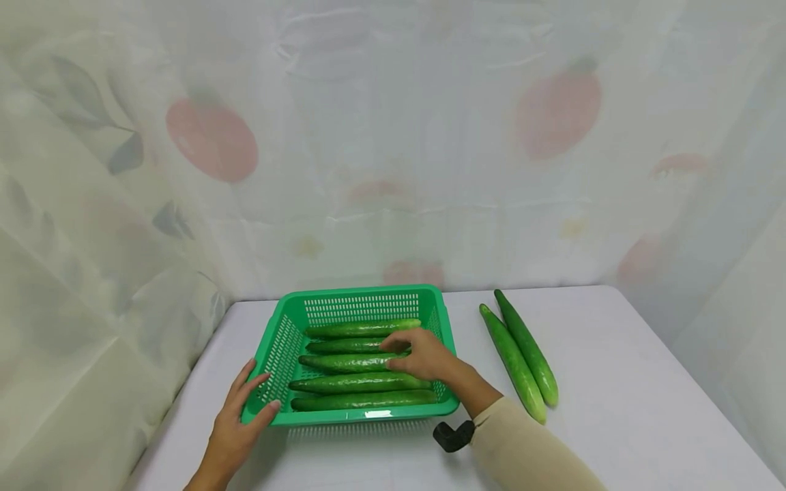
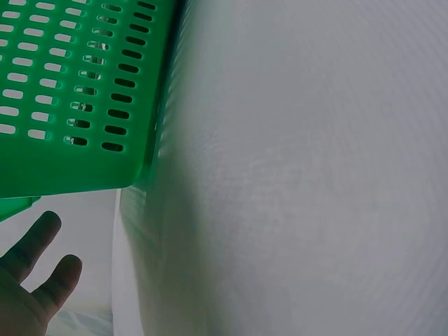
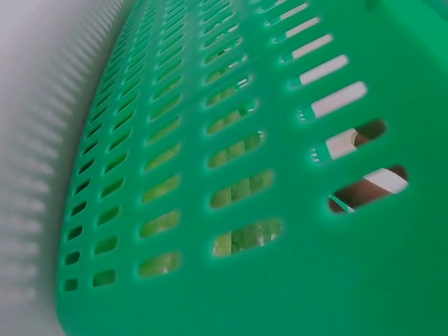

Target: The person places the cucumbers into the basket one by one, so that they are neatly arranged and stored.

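Standing on the white table, we find a green basket with slotted walls. Inside it we count five cucumbers, laid crosswise in a row from the far side to the near. We note a further pair of cucumbers on the table to the right, slanted and close alongside each other.

We observe the left hand at the basket's near left corner, its thumb over the rim; its fingers are extended and spread, grasping nothing. The left wrist view shows two of them straight.

We record the right hand extended over the near right corner, bent fingers and thumb at the right part of the middle cucumbers; we cannot tell whether they grasp one. Beside its beige sleeve we see a black device. Behind the table hangs a fruit-patterned curtain.
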Demonstrator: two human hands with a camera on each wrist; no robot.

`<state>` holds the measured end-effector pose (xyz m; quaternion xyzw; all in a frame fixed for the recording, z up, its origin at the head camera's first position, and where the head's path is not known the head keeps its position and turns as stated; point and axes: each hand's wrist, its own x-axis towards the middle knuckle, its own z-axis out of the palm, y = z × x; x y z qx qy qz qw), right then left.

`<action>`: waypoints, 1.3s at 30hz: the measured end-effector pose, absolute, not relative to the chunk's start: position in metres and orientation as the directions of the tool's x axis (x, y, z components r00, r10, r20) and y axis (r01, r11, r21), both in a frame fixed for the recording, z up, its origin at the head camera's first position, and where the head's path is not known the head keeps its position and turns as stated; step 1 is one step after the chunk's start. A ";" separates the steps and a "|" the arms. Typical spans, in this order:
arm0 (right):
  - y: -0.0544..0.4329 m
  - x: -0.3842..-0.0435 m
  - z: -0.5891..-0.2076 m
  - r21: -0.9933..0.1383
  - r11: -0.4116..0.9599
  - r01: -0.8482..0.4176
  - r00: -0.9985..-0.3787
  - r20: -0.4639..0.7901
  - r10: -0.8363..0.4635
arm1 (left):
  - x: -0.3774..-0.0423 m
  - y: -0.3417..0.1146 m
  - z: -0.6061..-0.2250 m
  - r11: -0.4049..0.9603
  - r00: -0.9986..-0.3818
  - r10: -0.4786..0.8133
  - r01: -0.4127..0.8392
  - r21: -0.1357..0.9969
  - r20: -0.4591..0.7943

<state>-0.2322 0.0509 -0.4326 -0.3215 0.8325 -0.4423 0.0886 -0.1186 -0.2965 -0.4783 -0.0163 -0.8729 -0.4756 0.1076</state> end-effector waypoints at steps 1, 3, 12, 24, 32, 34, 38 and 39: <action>0.051 -0.232 -0.433 -0.802 0.384 -0.458 -0.776 0.149 -0.613 | -0.119 -0.297 -0.479 0.548 -0.976 -0.075 0.130 0.826 0.203; 0.052 -0.232 -0.433 -0.817 0.348 -0.460 -0.771 0.173 -0.612 | -0.119 -0.297 -0.479 0.550 -0.976 -0.076 0.128 0.825 0.202; 0.057 -0.227 -0.429 -0.896 0.208 -0.391 -0.798 0.218 -0.562 | -0.120 -0.297 -0.480 0.572 -0.977 -0.075 0.121 0.812 0.198; 0.073 -0.213 -0.395 -0.931 0.100 -0.351 -0.838 0.265 -0.477 | -0.119 -0.296 -0.478 0.580 -0.976 -0.077 0.123 0.805 0.204; 0.083 -0.206 -0.380 -0.940 0.047 -0.337 -0.852 0.284 -0.439 | -0.119 -0.297 -0.481 0.577 -0.976 -0.076 0.125 0.807 0.205; 0.086 -0.205 -0.379 -0.940 0.029 -0.339 -0.854 0.294 -0.429 | -0.120 -0.297 -0.482 0.575 -0.976 -0.077 0.124 0.808 0.205; 0.092 -0.201 -0.373 -0.937 0.010 -0.349 -0.861 0.317 -0.398 | -0.121 -0.297 -0.484 0.569 -0.977 -0.077 0.121 0.813 0.199; 0.094 -0.199 -0.371 -0.933 0.009 -0.359 -0.862 0.328 -0.387 | -0.121 -0.297 -0.484 0.568 -0.977 -0.078 0.121 0.814 0.199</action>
